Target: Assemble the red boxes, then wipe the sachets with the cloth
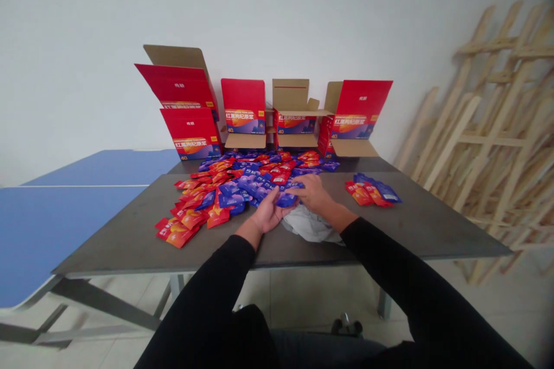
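Observation:
My left hand [269, 216] is turned palm up near the front middle of the table, its fingers closed around a purple pouch [285, 198]. From the right, my right hand [312, 193] reaches over the same pouch with its fingers pinched at the edge. Just beyond both hands, more purple pouches [253, 183] lie overlapping on a large pile. Red-orange pouches [190, 218] make up much of the pile's left side. A crumpled grey cloth [309, 225] lies under and beside my right wrist.
Several open red and blue cartons [246, 106] stand along the table's back edge. A small group of red and purple pouches [373, 191] lies on the right of the dark table [437, 230]. At left is a blue table [86, 213]; wooden easels [489, 127] lean at right.

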{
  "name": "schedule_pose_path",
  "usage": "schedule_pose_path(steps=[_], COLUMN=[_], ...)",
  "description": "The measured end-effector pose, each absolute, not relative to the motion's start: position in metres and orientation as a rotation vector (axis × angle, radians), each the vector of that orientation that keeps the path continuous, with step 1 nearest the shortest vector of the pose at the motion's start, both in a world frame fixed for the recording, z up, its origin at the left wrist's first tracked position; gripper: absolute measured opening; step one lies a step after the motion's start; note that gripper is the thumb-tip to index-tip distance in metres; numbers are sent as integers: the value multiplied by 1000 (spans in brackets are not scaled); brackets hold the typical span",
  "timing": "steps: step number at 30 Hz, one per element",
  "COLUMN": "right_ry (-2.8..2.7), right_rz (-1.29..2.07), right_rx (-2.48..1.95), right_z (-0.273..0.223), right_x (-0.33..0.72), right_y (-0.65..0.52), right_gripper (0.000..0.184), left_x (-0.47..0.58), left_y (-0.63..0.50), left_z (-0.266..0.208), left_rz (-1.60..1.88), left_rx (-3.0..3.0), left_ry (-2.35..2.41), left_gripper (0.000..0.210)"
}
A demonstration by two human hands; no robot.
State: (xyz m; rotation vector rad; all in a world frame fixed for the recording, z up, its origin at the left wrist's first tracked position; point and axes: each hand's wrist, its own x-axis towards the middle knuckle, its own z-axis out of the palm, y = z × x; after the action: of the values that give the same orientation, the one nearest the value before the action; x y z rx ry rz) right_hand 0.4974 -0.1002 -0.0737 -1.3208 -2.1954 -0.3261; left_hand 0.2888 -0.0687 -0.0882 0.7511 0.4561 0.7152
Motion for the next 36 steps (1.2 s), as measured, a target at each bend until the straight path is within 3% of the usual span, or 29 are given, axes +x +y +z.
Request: schedule_pose_path(steps=[5, 10, 14, 18, 25, 30, 36], right_ry=[-2184, -1968, -2059, -2279, -2039, -1654, -1906], right_rz=[-292, -136, -1, 63, 190, 66, -139], right_rx=[-1321, -1277, -1359, -1543, -1575, -1567, -1228], right_z=[-88, -93, -98, -102, -100, -101, -112], right_x=[486, 485, 478, 465, 468, 481, 481], right_y=[-116, -128, -141, -147, -135, -128, -136], right_gripper=[29, 35, 29, 59, 24, 35, 44], left_x=[284, 283, 283, 282, 276, 274, 279], left_y=[-73, -70, -68, -70, -66, -66, -68], left_z=[-91, -90, -85, -81, -77, -77, -81], left_rz=[729, 809, 937, 1003, 951, 864, 758], left_rx=[790, 748, 668, 636, 591, 548, 589], left_ry=[416, 446, 514, 524, 457, 419, 463], left_gripper=[22, 30, 30, 31, 40, 45, 53])
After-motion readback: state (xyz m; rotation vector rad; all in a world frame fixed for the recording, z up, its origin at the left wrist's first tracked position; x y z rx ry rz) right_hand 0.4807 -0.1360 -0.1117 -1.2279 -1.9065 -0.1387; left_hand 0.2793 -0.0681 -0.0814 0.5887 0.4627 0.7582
